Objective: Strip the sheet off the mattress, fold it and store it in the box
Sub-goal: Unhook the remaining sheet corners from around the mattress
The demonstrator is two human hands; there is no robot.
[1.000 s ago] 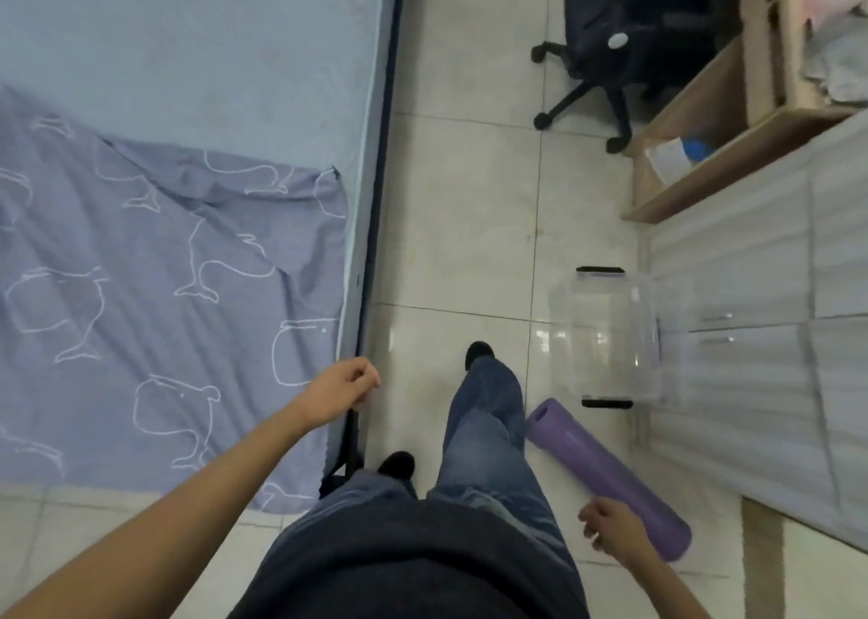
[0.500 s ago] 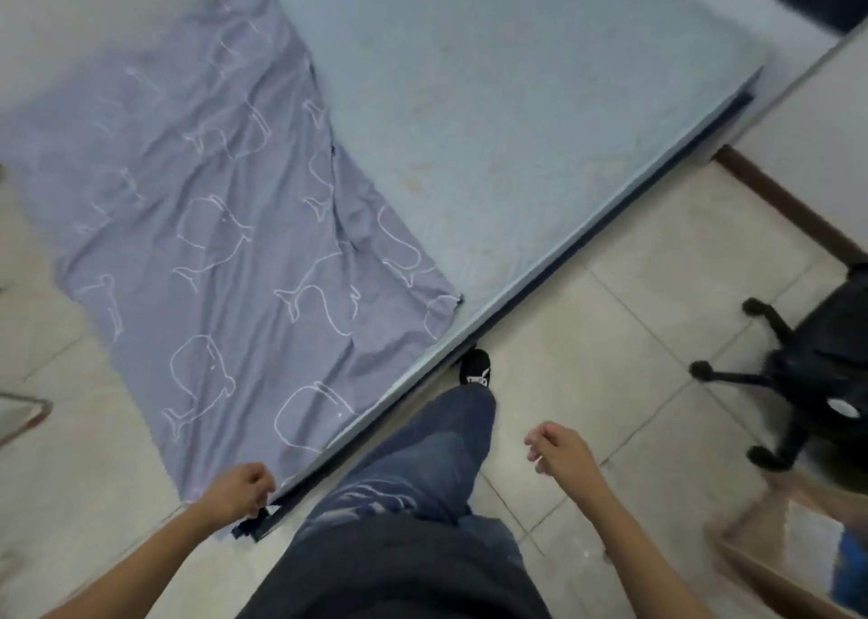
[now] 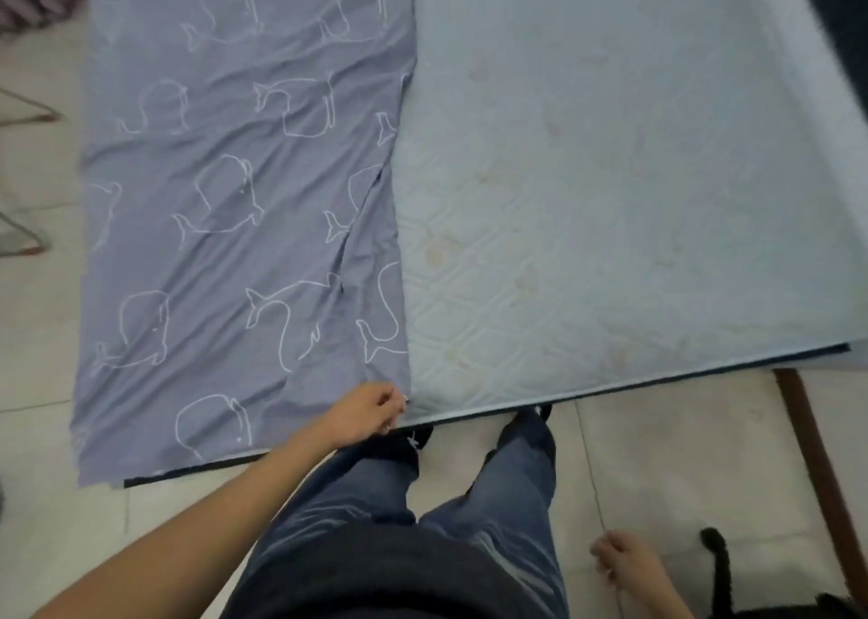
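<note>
A purple-grey sheet printed with white whale outlines lies folded back over the left part of the pale blue quilted mattress. The right part of the mattress is bare. My left hand is at the sheet's near right corner by the mattress's front edge, its fingers curled and pinching the corner of the cloth. My right hand hangs low at my right side with loosely curled fingers and holds nothing. The storage box is out of view.
I stand on a tiled floor against the mattress's front edge. A black office chair's leg shows at the bottom right. A brown wooden strip runs along the right. Thin metal hangers lie on the floor at the left.
My view has swung left from the floor and the clear box to face the mattress squarely. My left hand has moved to the sheet's near corner and taken hold of it.
</note>
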